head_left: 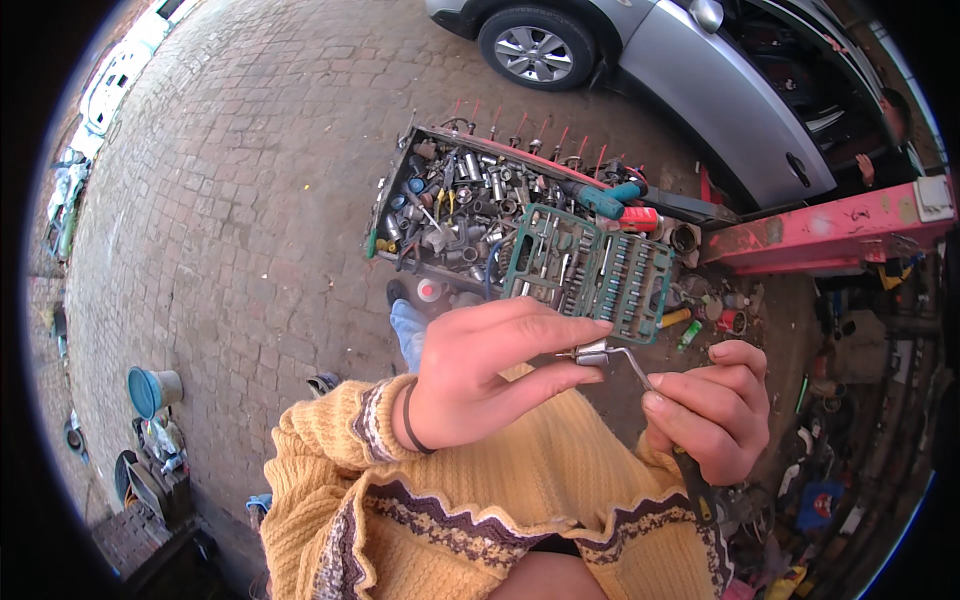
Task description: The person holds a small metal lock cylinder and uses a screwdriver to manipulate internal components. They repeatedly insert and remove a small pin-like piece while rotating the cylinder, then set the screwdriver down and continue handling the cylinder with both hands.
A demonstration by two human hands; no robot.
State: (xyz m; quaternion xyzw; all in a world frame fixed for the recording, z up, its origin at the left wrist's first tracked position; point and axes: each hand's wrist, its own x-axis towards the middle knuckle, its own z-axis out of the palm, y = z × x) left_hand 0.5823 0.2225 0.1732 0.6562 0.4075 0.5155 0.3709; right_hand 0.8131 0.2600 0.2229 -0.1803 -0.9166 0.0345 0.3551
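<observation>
My left hand [500,370] pinches a small, shiny metal cylinder [592,353] between thumb and fingertips. My right hand [712,410] is closed around a thin bent metal pick [632,366]. Its tip meets the right end of the cylinder; whether it goes inside cannot be made out. A dark handle with some yellow [692,485] shows below the right fist. Just beyond both hands lies an opened green socket set case [598,240], with bits and sockets in its slots. My left hand hides part of its near edge.
A long metal tray [385,190] heaped with sockets and tools stands ahead, a teal power tool [600,200] at its right end. Beyond are a silver car [720,95] and another person's hand [865,168]. A red lift arm [820,232] extends right; a bucket [152,390] stands left.
</observation>
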